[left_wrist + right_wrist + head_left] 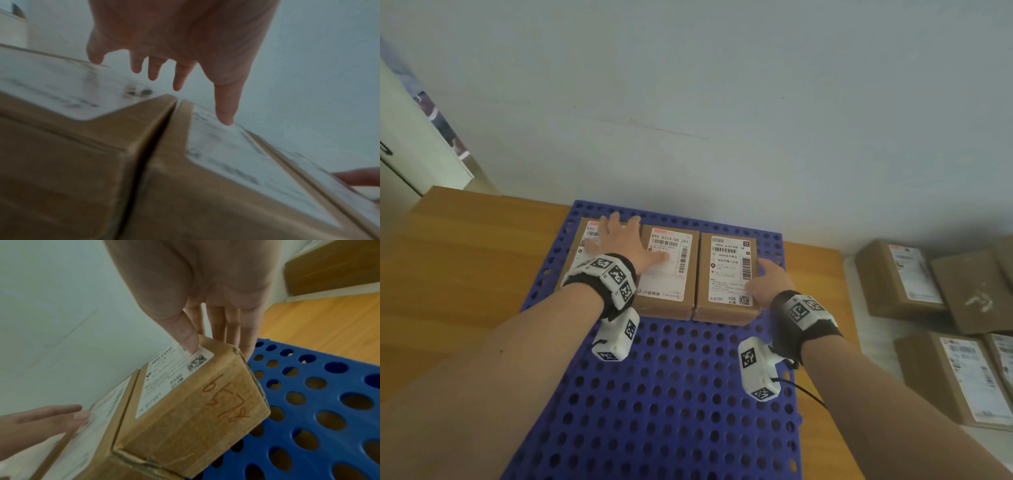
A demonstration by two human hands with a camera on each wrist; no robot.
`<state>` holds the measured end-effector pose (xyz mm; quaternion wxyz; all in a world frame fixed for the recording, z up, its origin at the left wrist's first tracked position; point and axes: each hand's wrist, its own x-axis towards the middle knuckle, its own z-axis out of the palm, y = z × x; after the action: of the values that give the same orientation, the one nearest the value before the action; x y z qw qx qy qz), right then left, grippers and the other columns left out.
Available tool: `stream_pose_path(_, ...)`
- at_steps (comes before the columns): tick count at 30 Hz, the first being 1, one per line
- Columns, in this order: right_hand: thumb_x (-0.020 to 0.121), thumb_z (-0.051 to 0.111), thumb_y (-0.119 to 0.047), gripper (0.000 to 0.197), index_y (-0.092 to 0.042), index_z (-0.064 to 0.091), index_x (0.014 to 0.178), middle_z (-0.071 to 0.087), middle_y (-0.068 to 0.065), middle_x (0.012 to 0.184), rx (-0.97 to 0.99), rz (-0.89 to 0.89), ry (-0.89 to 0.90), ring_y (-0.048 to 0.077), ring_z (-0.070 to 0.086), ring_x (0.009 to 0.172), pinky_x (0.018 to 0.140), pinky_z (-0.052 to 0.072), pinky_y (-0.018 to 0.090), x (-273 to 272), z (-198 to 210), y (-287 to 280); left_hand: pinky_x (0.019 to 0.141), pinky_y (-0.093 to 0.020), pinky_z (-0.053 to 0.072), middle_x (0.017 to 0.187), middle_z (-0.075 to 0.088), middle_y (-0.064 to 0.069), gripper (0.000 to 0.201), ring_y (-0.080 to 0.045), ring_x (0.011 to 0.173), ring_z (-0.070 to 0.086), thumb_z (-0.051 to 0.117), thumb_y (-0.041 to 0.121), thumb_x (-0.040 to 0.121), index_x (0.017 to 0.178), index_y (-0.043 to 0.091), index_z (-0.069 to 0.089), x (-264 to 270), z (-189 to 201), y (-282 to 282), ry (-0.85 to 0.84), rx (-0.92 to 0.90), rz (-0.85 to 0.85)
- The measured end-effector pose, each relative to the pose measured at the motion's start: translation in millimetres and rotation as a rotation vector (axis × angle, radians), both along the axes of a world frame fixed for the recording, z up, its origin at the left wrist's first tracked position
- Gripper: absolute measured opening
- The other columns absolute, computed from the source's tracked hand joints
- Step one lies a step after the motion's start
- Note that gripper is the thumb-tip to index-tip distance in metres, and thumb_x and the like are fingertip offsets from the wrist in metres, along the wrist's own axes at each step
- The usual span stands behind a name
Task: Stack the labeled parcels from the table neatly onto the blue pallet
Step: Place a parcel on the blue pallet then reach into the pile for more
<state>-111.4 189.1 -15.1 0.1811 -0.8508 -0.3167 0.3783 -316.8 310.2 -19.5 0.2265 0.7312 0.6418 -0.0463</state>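
Three brown labeled parcels stand side by side at the far end of the blue perforated pallet [671,394]. My left hand [619,240] lies flat with spread fingers across the left parcel [573,263] and the middle parcel [671,277]. In the left wrist view the left hand [174,40] touches the middle parcel [216,186] with its thumb. My right hand [770,277] is at the right parcel [726,274]. In the right wrist view the right hand [205,296] has its thumb on the label and straight fingers down the side of the right parcel [195,410].
The pallet rests on a wooden table [465,257] against a pale wall. Several more labeled parcels [900,274] lie on a lower surface to the right. The near half of the pallet [318,394] holds nothing.
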Motion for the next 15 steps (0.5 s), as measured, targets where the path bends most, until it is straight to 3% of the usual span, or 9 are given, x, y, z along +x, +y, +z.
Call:
stream_pose_path(5, 0.091, 0.045, -0.009, 0.057, -0.020, 0.031, 0.145, 0.058, 0.004, 0.130, -0.017, 0.019, -0.041, 0.023, 0.063, 0.105, 0.081, 0.055, 0.033, -4, 5, -1, 0.111, -0.065, 0.009, 0.158, -0.015, -0.007, 0.113, -0.032, 0.145, -0.012, 0.062, 0.074, 0.065, 0.151, 0.029, 0.003, -28, -12, 11, 0.032, -0.043, 0.082)
stream_pose_path(8, 0.091, 0.044, -0.007, 0.062, -0.023, 0.025, 0.149, 0.059, 0.004, 0.127, -0.010, 0.021, -0.080, 0.022, 0.064, 0.099, 0.075, 0.055, 0.031, -7, 6, -1, 0.113, -0.060, 0.013, 0.158, -0.012, -0.010, 0.113, -0.037, 0.144, -0.009, 0.064, 0.074, 0.063, 0.151, 0.030, 0.007, -28, -17, 17, 0.041, -0.033, 0.056)
stream_pose_path(15, 0.091, 0.043, -0.006, 0.061, -0.021, 0.028, 0.148, 0.050, 0.006, 0.139, -0.011, 0.004, -0.109, 0.025, 0.060, 0.108, 0.084, 0.054, 0.034, -7, 9, -8, 0.113, -0.060, 0.014, 0.158, -0.003, -0.012, 0.112, -0.037, 0.144, -0.001, 0.066, 0.072, 0.062, 0.150, 0.029, 0.012, -32, -25, 22, 0.067, -0.005, -0.035)
